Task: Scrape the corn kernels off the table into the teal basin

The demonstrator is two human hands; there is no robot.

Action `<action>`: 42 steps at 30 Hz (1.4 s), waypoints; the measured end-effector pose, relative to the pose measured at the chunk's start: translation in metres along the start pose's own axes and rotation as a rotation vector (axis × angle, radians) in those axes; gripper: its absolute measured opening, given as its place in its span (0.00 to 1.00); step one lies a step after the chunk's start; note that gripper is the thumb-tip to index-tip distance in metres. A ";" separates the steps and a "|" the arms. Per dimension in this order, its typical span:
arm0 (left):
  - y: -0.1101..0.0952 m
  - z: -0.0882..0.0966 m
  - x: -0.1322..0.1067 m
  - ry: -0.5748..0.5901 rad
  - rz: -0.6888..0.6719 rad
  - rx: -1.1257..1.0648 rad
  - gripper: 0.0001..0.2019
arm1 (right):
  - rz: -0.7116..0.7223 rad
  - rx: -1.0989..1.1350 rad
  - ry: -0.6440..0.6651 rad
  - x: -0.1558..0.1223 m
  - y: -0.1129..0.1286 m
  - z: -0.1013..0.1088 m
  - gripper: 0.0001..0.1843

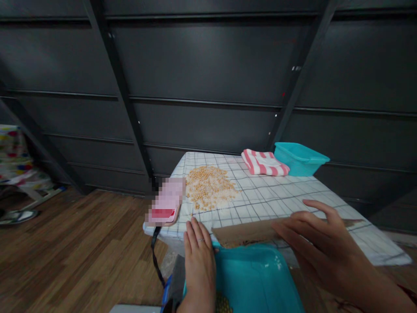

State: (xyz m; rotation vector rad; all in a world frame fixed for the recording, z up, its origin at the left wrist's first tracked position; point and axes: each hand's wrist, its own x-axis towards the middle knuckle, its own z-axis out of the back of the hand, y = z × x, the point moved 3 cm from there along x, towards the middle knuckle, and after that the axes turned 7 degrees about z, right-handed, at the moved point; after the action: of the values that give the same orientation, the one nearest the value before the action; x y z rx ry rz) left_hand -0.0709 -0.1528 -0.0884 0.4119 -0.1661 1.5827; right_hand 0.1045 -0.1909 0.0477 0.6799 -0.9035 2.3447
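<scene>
My left hand [199, 256] lies with its fingers stretched out at the table's front edge, beside a teal plastic basin [257, 274]. My right hand [319, 243] is at a strip of brown cardboard [244, 234], its fingertips against it; the thumb side is partly hidden. The cardboard lies along the front edge, just above the basin's far rim. Some small greenish beans [224, 303] show at the basin's bottom, partly covered by my left forearm. Beyond my left hand, yellow soybeans mixed with white grains [210, 187] are spread on the checked tablecloth [260, 200].
A phone with a pink screen [167, 200] lies at the table's left edge, a black strap [155, 256] hanging below. At the back right are a folded red-and-white striped towel [265, 163] and a second teal basin [299, 161]. A dark panelled wall [208, 65] stands behind.
</scene>
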 end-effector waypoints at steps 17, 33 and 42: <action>0.003 -0.006 -0.001 -0.040 0.031 -0.086 0.24 | -0.027 0.066 0.049 -0.031 -0.002 0.023 0.16; 0.000 -0.008 -0.001 -0.002 0.003 -0.061 0.24 | 0.017 -0.141 0.071 -0.015 -0.019 -0.029 0.15; -0.004 -0.005 0.000 0.003 0.037 -0.012 0.27 | 0.032 -0.200 -0.003 -0.006 -0.052 -0.035 0.15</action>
State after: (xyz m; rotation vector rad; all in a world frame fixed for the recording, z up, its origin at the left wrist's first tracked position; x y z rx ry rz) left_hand -0.0675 -0.1512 -0.0937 0.3989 -0.1821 1.6177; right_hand 0.1320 -0.1347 0.0443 0.5911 -1.1398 2.2422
